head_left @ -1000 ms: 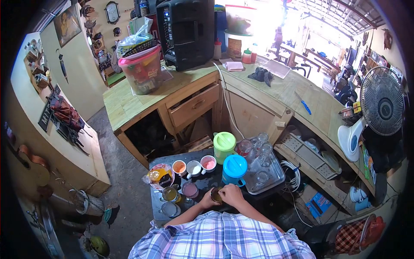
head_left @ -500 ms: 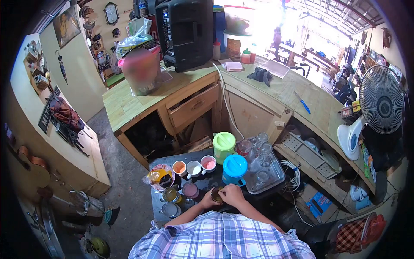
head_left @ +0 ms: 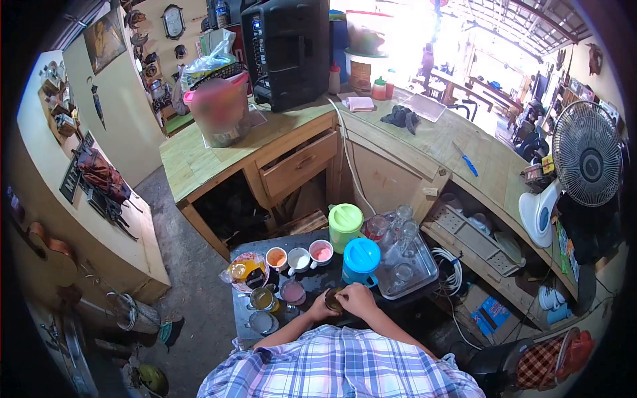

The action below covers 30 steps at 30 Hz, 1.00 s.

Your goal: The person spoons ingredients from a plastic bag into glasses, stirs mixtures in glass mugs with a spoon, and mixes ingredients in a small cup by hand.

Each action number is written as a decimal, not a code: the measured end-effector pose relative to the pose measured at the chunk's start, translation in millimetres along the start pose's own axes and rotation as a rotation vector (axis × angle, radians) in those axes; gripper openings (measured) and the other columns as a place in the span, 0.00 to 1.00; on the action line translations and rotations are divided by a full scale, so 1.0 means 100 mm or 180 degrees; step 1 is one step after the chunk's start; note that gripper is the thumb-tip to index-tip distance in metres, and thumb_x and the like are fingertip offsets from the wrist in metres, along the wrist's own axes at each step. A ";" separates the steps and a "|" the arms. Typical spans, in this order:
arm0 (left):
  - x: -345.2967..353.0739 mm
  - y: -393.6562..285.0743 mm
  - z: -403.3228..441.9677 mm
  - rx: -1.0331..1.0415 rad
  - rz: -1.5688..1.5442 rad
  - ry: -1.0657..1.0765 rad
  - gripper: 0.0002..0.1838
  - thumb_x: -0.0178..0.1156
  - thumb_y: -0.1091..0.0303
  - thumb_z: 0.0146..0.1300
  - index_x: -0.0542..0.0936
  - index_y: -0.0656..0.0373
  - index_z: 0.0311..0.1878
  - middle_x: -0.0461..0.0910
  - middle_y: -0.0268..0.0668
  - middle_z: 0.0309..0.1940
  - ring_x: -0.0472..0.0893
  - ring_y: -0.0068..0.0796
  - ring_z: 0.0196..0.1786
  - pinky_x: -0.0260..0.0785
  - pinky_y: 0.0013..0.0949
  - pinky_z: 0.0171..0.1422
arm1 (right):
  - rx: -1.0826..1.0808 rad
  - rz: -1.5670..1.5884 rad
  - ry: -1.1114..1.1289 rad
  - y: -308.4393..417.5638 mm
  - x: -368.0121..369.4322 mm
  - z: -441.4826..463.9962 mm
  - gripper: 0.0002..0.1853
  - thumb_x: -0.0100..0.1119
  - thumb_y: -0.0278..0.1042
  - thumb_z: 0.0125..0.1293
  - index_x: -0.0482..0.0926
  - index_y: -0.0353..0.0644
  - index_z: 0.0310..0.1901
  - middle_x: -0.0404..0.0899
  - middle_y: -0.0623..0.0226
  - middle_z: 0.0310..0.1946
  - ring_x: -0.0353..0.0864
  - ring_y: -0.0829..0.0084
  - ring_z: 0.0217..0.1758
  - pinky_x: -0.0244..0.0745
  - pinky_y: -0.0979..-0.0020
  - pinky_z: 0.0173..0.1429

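Observation:
Close to my body, my left hand (head_left: pixel 320 308) is wrapped round a glass (head_left: pixel 334 299) with dark brown contents. My right hand (head_left: pixel 359 300) is closed over the mouth of that glass; whatever its fingers pinch is too small to make out. To the left stand a mug of yellow-green liquid (head_left: pixel 264 300), a glass of pinkish liquid (head_left: pixel 292 292) and a mug of greyish liquid (head_left: pixel 263 323). Behind them are white cups holding orange powder (head_left: pixel 276 257), white powder (head_left: pixel 298 259) and pink powder (head_left: pixel 322 251). A blue lidded pitcher (head_left: pixel 361 262) stands just beyond my right hand.
A green pitcher (head_left: pixel 345 231) stands behind the blue one. On the right, a metal tray (head_left: pixel 428 275) holds several clear glass mugs. A bowl with a yellow packet (head_left: pixel 247 270) sits at the table's left. The wooden counter (head_left: pixel 424 152) bears a blue-handled knife (head_left: pixel 469 163).
Both hands stay at the dark glass, with only a very slight shift of the fingers. Nothing else has visibly moved.

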<state>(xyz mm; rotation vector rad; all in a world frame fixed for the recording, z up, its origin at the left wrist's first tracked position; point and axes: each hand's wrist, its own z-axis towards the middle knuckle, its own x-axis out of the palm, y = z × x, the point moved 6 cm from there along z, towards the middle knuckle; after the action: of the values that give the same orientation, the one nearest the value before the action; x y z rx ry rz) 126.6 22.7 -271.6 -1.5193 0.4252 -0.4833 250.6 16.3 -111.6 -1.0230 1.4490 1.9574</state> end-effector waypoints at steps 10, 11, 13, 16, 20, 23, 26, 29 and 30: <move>0.01 0.02 -0.01 -0.0143 -0.0063 0.0059 0.44 0.80 0.71 0.38 0.68 0.58 0.62 0.76 0.35 0.55 0.75 0.26 0.55 0.68 0.36 0.63 | -0.0211 0.0189 -0.0305 0.04 -0.06 0.01 0.09 0.64 0.39 0.54 0.86 0.43 0.28 0.84 0.62 0.29 0.80 0.58 0.35 0.75 0.58 0.41; 0.00 0.00 -0.01 -0.0055 0.0076 0.0024 0.44 0.80 0.71 0.38 0.68 0.58 0.62 0.75 0.35 0.55 0.75 0.27 0.56 0.68 0.36 0.63 | -0.0058 -0.0185 -0.0003 -0.01 0.01 0.00 0.09 0.64 0.39 0.54 0.86 0.43 0.27 0.84 0.62 0.29 0.80 0.58 0.36 0.75 0.58 0.41; -0.01 0.03 0.00 0.0038 0.0223 -0.0014 0.44 0.80 0.71 0.39 0.68 0.58 0.62 0.75 0.35 0.55 0.75 0.27 0.56 0.67 0.36 0.63 | 0.0089 -0.0555 0.0294 -0.05 0.08 -0.01 0.09 0.65 0.40 0.54 0.86 0.43 0.27 0.84 0.62 0.29 0.80 0.59 0.36 0.75 0.58 0.41; 0.00 0.03 0.01 -0.0188 -0.0055 -0.0026 0.44 0.80 0.72 0.34 0.69 0.59 0.60 0.75 0.35 0.52 0.75 0.28 0.55 0.67 0.34 0.63 | -0.0241 0.0131 -0.0207 0.01 0.02 0.01 0.10 0.65 0.41 0.53 0.86 0.43 0.26 0.84 0.62 0.28 0.80 0.58 0.36 0.75 0.58 0.41; 0.01 -0.03 -0.01 -0.0034 0.0232 -0.0068 0.45 0.80 0.72 0.34 0.69 0.59 0.60 0.75 0.35 0.51 0.75 0.29 0.55 0.67 0.34 0.62 | 0.0006 -0.0334 0.0057 -0.05 0.09 -0.01 0.10 0.65 0.40 0.54 0.86 0.42 0.27 0.84 0.62 0.28 0.80 0.58 0.36 0.75 0.58 0.41; -0.02 -0.01 0.01 -0.0008 0.0172 -0.0086 0.45 0.80 0.71 0.34 0.69 0.59 0.61 0.75 0.35 0.51 0.75 0.28 0.55 0.68 0.34 0.62 | -0.0068 -0.0172 -0.0103 0.02 0.02 0.02 0.10 0.65 0.40 0.54 0.86 0.43 0.27 0.83 0.61 0.28 0.80 0.57 0.36 0.75 0.58 0.42; 0.02 -0.04 -0.01 -0.0034 0.0027 -0.0086 0.45 0.80 0.72 0.35 0.69 0.59 0.61 0.75 0.35 0.51 0.74 0.28 0.55 0.68 0.34 0.62 | 0.0044 -0.0339 0.0065 0.01 0.03 0.01 0.09 0.64 0.39 0.54 0.86 0.43 0.28 0.83 0.61 0.28 0.80 0.57 0.35 0.75 0.58 0.43; -0.03 0.04 0.00 -0.0029 0.0112 -0.0042 0.45 0.80 0.71 0.36 0.68 0.58 0.61 0.76 0.35 0.53 0.75 0.27 0.55 0.68 0.35 0.62 | 0.0023 -0.0233 0.0109 0.03 0.04 0.02 0.10 0.64 0.40 0.54 0.86 0.43 0.29 0.83 0.60 0.29 0.80 0.57 0.35 0.76 0.58 0.42; -0.02 0.01 0.01 0.0026 0.0335 -0.0011 0.45 0.81 0.71 0.37 0.68 0.58 0.62 0.76 0.35 0.54 0.75 0.27 0.56 0.68 0.37 0.63 | -0.0110 -0.0050 -0.0111 0.06 0.00 0.02 0.10 0.64 0.41 0.54 0.87 0.43 0.30 0.83 0.59 0.29 0.81 0.57 0.35 0.76 0.58 0.42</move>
<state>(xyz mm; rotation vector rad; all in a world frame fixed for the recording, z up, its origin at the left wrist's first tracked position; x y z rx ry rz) 125.7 24.3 -272.5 -1.4815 0.4972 -0.3995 245.7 16.1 -108.4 -1.0071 1.3890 1.9856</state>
